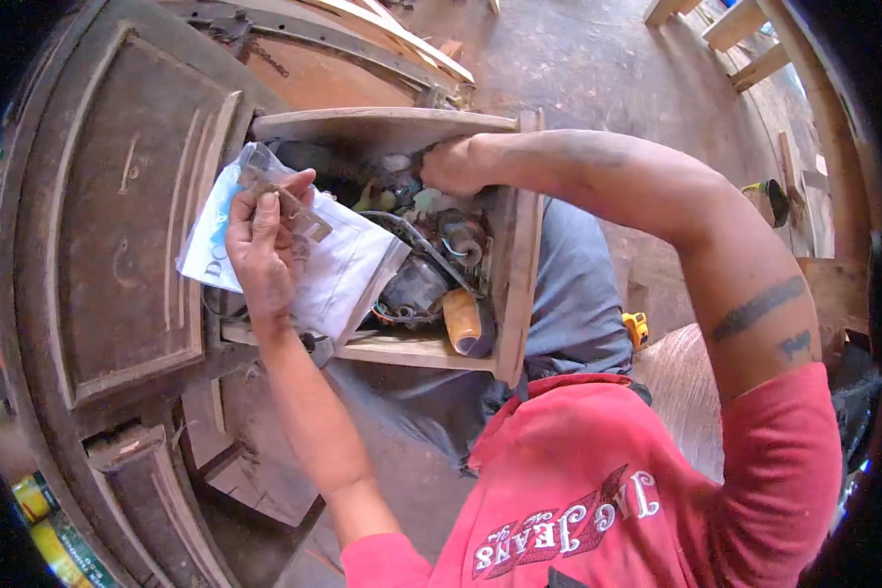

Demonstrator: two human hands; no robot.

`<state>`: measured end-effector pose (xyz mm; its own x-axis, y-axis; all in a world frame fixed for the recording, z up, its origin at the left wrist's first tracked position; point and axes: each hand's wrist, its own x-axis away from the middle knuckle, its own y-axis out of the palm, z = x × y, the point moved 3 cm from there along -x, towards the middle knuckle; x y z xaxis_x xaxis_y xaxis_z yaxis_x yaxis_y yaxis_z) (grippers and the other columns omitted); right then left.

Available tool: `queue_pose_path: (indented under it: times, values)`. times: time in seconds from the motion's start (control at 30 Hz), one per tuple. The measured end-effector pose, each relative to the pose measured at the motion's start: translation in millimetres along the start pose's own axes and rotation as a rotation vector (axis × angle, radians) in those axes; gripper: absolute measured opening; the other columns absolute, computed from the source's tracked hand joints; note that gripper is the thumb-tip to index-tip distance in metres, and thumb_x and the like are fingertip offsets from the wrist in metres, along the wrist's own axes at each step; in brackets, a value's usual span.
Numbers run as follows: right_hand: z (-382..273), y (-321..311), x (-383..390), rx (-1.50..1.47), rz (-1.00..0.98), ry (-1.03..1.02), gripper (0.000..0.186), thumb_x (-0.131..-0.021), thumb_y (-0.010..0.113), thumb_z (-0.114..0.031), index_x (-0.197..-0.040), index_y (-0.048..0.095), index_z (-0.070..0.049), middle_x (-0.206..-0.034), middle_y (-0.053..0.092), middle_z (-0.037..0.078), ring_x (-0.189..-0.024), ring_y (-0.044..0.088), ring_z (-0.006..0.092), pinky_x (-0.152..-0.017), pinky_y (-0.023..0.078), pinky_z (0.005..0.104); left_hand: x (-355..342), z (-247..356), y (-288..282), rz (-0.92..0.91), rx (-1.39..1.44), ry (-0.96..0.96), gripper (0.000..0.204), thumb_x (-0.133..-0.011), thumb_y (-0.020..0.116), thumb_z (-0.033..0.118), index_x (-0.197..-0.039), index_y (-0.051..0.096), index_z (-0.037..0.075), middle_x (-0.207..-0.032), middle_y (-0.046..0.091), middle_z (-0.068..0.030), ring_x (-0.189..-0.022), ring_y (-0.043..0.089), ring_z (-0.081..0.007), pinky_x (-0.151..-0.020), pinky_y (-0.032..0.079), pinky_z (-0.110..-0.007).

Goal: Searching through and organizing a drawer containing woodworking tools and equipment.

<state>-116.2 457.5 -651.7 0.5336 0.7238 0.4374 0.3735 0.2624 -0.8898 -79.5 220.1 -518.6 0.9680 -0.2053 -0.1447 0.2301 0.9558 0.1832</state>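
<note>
Pinched between the thumb and fingers of my left hand (262, 240) is a small flat metal plate (309, 223), brownish and worn. Under that hand, white printed papers (353, 260) partly in clear plastic lie across the left side of an open wooden drawer (514, 294). My right hand (453, 167) reaches down into the drawer's far right corner, among loose hardware. Its fingertips are hidden there, so their grip does not show. A black cable (416, 235), a dark rounded device (416, 286) and an orange-yellow cylinder (463, 316) lie nearer in the drawer.
The drawer juts from a dark wooden cabinet with a panelled door (118, 216) on the left. My jeans-clad leg (578, 284) is close to the drawer's right side. A yellow tape measure (636, 329) is beside it. Wooden frame pieces (735, 24) stand at the far right.
</note>
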Motion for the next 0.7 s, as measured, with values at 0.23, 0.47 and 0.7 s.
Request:
queue_pose_path:
  times: [0.23,0.47,0.7]
  values:
    - [2.7,-110.1,44.3,-0.028,-0.133,0.041,0.024,-0.083,0.063,-0.018,-0.089,0.069,0.005,-0.081,0.07,0.019,-0.072,0.067,0.0318,-0.062,0.054,0.0431,-1.3,1.8,7.0,-0.023,0.018,0.0,0.02,-0.102,0.05,0.015,-0.113,0.053,-0.002,-0.115,0.065,-0.0269,-0.108,0.065,-0.0273,-0.101,0.05,-0.039]
    - [17.9,-130.1,80.1,-0.759,0.1,0.206,0.01,-0.08,0.058,-0.008,-0.086,0.063,-0.003,-0.062,0.055,0.003,-0.047,0.049,0.0122,-0.043,0.036,0.03,-1.9,-0.8,-1.0,-0.019,-0.014,-0.003,0.024,-0.102,0.049,0.018,-0.116,0.053,-0.001,-0.117,0.064,-0.0275,-0.108,0.065,-0.0298,-0.101,0.049,-0.04]
    - [53.4,-95.3,98.8,-1.274,0.026,0.055,0.01,-0.078,0.058,-0.006,-0.086,0.065,-0.005,-0.075,0.059,0.002,-0.051,0.047,0.005,-0.043,0.031,0.0252,-1.8,2.5,8.5,0.011,0.022,-0.03,0.017,-0.102,0.052,0.016,-0.108,0.053,0.0,-0.113,0.067,-0.0256,-0.101,0.066,-0.0224,-0.099,0.05,-0.037]
